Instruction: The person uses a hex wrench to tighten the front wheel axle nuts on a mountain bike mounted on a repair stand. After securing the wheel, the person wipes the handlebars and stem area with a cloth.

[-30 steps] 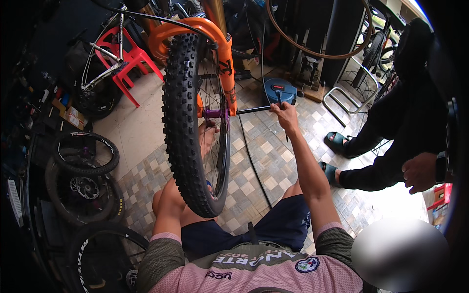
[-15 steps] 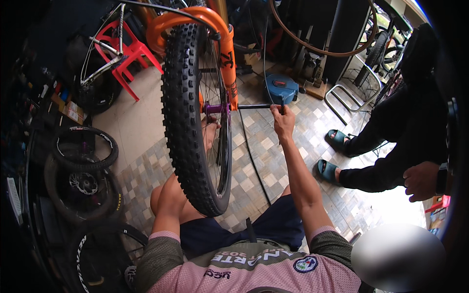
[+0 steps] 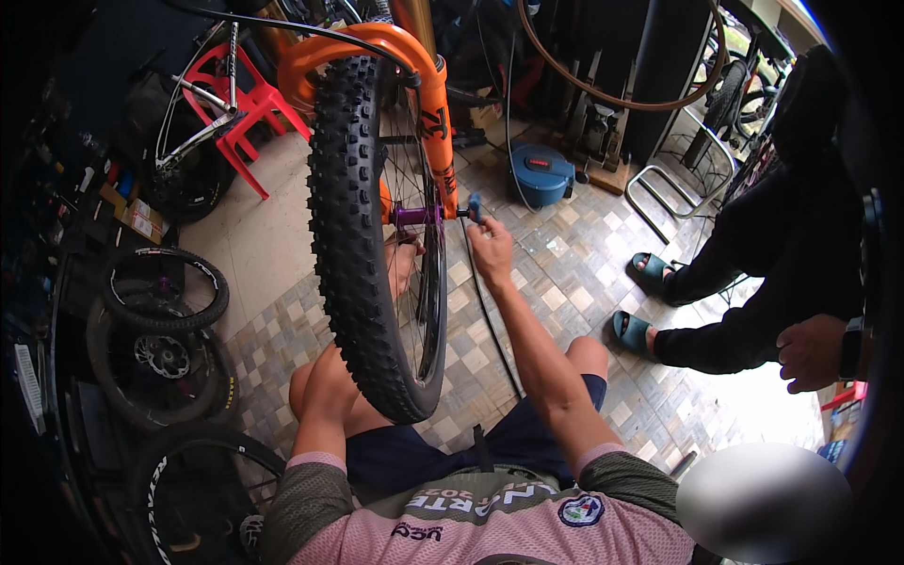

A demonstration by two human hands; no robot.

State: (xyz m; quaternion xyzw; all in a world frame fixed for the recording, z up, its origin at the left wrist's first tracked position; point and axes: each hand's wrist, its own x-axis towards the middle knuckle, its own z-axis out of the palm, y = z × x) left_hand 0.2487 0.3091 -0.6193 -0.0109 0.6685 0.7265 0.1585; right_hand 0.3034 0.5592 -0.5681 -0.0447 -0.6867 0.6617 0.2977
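Observation:
A knobby black bicycle wheel [image 3: 353,235] stands upright in an orange fork [image 3: 435,122], right in front of me. Its hub [image 3: 414,215] is purple. My right hand [image 3: 490,250] is closed around a blue-handled tool [image 3: 474,207] that sits at the right end of the axle, beside the fork leg. My left hand [image 3: 403,262] reaches behind the wheel just below the hub and is mostly hidden by the spokes and tyre. Its grip cannot be made out.
Loose tyres and wheels [image 3: 165,325] lie on the floor at my left. A red plastic chair [image 3: 240,104] and another bicycle stand behind them. A blue round machine [image 3: 541,174] sits on the tiles ahead. A person in black with blue sandals [image 3: 650,273] crouches at the right.
My right hand has moved in along the axle, from the far end of the tool toward the fork leg. The view has tilted, so the wheel sits lower and nearer.

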